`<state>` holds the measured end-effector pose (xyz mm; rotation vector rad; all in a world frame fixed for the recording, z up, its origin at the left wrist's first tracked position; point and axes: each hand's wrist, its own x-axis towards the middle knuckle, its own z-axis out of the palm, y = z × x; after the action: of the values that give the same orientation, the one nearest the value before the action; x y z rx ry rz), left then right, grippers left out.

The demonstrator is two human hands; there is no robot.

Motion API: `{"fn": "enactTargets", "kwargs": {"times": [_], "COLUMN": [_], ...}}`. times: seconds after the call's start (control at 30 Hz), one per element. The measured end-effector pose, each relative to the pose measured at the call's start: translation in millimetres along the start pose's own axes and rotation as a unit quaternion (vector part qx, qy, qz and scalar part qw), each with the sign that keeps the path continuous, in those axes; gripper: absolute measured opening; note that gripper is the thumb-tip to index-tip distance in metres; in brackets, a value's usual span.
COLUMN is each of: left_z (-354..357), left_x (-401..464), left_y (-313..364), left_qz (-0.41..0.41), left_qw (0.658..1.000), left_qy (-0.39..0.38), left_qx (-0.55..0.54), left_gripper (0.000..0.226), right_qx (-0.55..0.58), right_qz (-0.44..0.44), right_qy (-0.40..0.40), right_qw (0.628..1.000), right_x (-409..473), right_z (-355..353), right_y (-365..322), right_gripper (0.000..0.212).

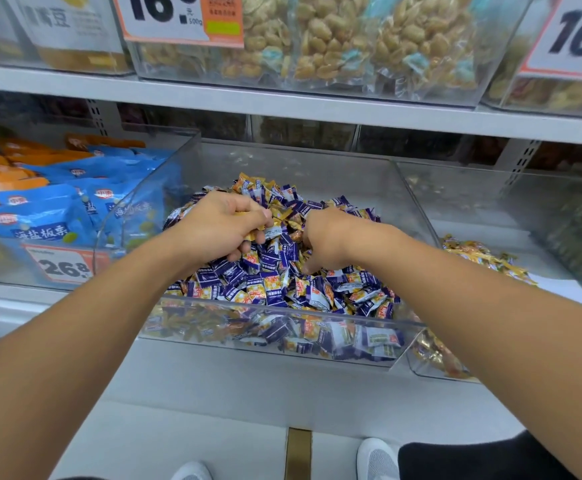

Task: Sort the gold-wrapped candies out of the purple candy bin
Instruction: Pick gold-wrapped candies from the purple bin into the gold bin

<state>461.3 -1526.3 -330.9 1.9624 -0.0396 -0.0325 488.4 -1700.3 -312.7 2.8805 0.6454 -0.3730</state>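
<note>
A clear plastic bin (282, 355) on the lower shelf holds a heap of purple-wrapped candies (275, 282) with gold-wrapped candies (248, 183) mixed in, mostly at the back. My left hand (223, 226) hovers over the heap, its fingers closed around several gold candies (260, 221). My right hand (327, 240) is curled and presses down into the pile just right of the left; what its fingertips hold is hidden. A loose pile of gold candies (480, 256) lies in the neighbouring clear bin on the right.
Blue and orange snack bags (57, 202) fill the bin on the left, with a price tag (62, 266) on its front. Above, a shelf (282, 102) carries bins of bagged nuts. White floor, a gold strip and my shoes (377, 459) lie below.
</note>
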Motion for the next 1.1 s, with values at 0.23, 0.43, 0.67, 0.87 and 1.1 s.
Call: {"fn": "enactTargets", "kwargs": {"times": [0.23,0.43,0.67,0.87,1.1], "left_z": [-4,-5,-10,-11,18], "left_x": [-5,-9,-17,-25,-24], "left_y": [-2,-3,0,17,47], "left_qz": [-0.005,-0.011,-0.03,-0.118,-0.098], "left_qw": [1.0,1.0,0.999,0.954,0.933], "left_qy": [-0.015,-0.012,-0.011,-0.095,-0.071], "left_qx": [0.004,-0.001,-0.038,-0.26,-0.338], "left_gripper": [0.023,0.022,0.023,0.031,0.024], "right_qx": [0.107,0.218,0.434,0.694,0.842], "right_qz": [0.011,0.029,0.025,-0.018,0.025], "right_qy": [-0.075,-0.098,-0.082,-0.108,-0.046], "right_qw": [0.991,0.971,0.897,0.711,0.537], "right_x": [22,21,-8,-44,-74], "right_z": [7,12,-10,-22,-35], "right_y": [-5,-7,18,38,65], "right_gripper": [0.034,0.028,0.042,0.025,0.009]}}
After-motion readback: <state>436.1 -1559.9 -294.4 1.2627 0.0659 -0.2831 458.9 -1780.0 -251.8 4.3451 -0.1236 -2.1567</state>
